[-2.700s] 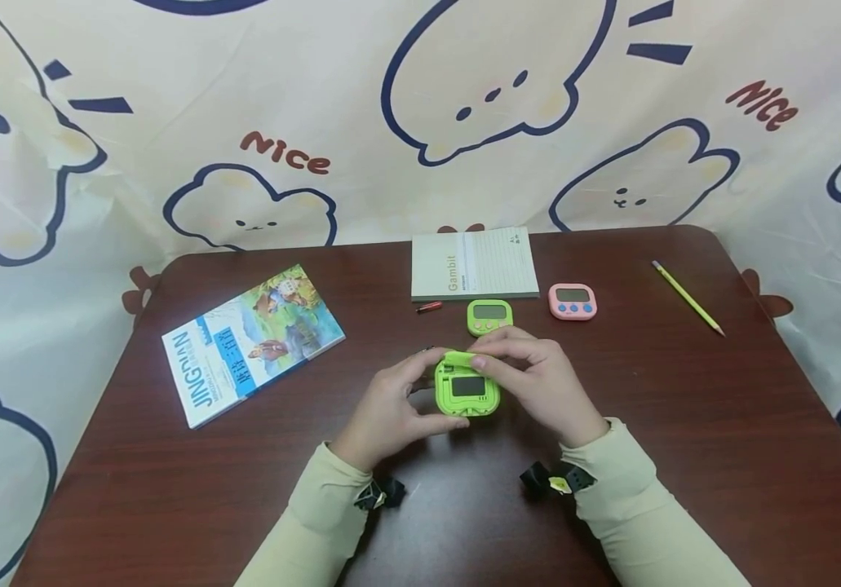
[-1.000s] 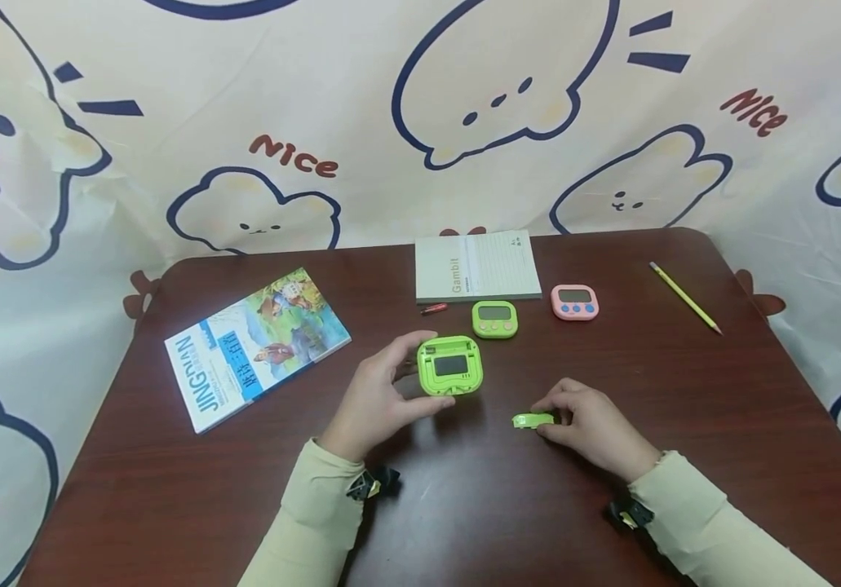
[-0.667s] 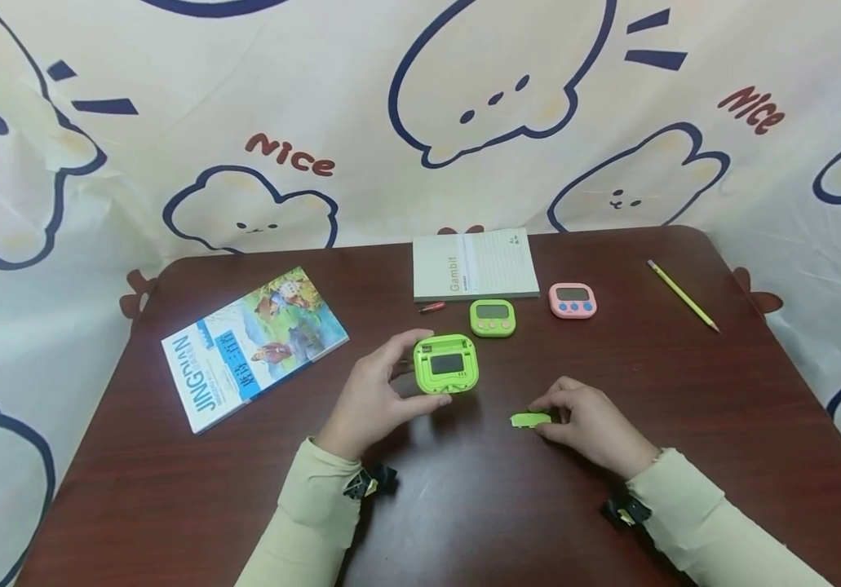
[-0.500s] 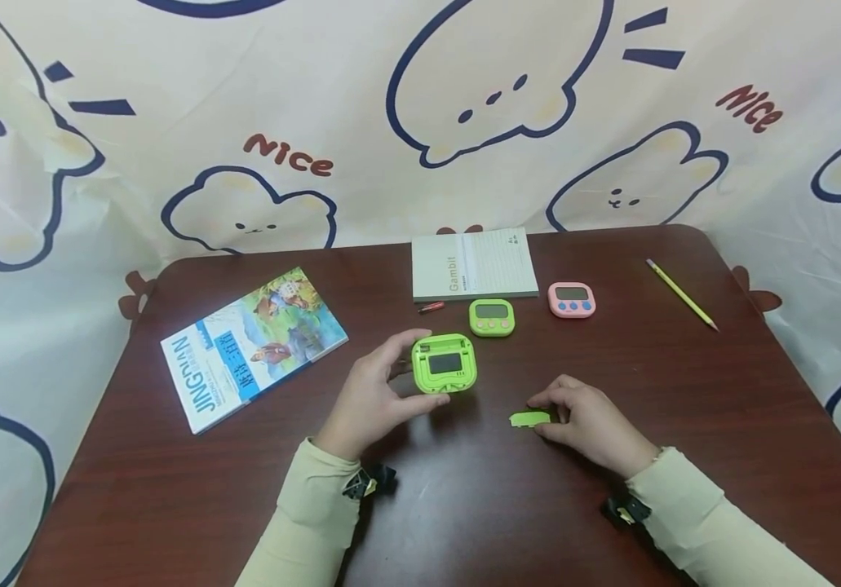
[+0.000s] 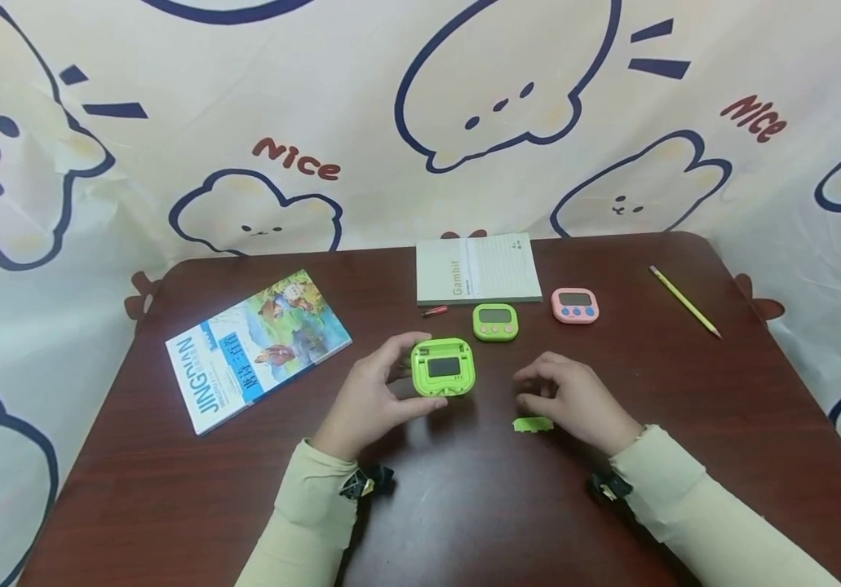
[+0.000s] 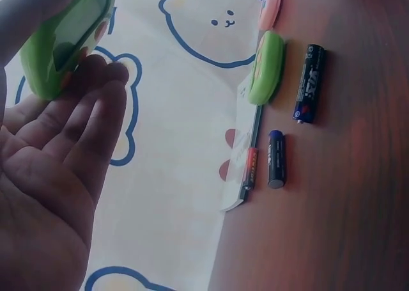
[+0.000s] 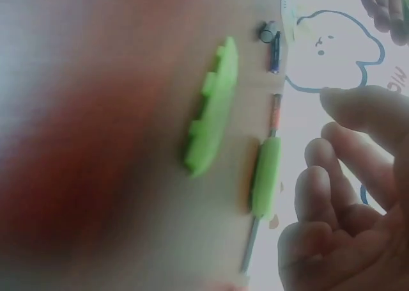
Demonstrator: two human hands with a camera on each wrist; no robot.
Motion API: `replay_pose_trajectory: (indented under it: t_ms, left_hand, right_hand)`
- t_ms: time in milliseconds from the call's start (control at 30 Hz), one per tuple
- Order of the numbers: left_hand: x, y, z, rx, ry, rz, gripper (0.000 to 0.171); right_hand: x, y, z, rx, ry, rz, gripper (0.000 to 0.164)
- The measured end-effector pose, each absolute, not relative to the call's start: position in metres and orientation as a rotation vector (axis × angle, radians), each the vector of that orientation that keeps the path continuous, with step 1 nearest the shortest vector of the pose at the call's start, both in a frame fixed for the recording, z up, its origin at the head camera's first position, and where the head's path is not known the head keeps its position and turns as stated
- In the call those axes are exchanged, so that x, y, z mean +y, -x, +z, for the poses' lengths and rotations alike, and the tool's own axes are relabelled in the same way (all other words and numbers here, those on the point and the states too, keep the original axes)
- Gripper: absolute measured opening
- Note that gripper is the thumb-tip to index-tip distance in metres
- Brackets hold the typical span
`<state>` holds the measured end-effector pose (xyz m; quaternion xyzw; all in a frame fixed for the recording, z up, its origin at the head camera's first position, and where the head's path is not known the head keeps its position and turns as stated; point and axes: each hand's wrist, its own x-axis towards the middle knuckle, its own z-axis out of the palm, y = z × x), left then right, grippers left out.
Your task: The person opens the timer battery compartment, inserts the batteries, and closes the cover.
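Note:
My left hand grips the edges of a green digital timer above the table, its uncovered battery slot facing up toward the head camera. The timer's screen side shows in the left wrist view. A small green battery cover lies on the table beside my right hand. That hand hovers just above the cover with loosely bent fingers, holding nothing. In the left wrist view, two dark batteries, a farther battery and a nearer battery, lie on the table; the head view hides them behind the left hand and timer.
A second green timer and a pink timer lie before a notebook. A small red battery rests by the notebook's front edge. To the left is a book; at the right, a pencil.
My right hand pulled the cover off the held timer, carried it right and down to the table, and has now released it, lifting slightly away. The left hand keeps its hold on the timer.

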<state>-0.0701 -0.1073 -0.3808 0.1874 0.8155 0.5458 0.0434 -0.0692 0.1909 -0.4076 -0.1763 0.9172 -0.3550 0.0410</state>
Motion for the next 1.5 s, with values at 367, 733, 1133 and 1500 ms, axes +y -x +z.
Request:
replay_pose_trajectory:
  t_ms: [367, 733, 1133, 1500]
  left_hand:
    - [-0.106, 0.070, -0.387, 2.475, -0.627, 1.643, 0.076]
    - [-0.105, 0.070, -0.391, 2.488, -0.666, 1.598, 0.074]
    - [-0.102, 0.070, -0.392, 2.512, -0.701, 1.550, 0.074]
    - [-0.101, 0.068, -0.391, 2.535, -0.711, 1.539, 0.072]
  right_hand:
    - [0.156, 0.114, -0.397, 2.839, 0.596, -1.029, 0.023]
    - [0.129, 0.166, -0.394, 2.787, 0.532, -0.864, 0.024]
    - [0.101, 0.199, -0.398, 2.868, 0.677, -0.649, 0.025]
    - [0.077, 0.215, -0.403, 2.894, 0.784, -0.374, 0.021]
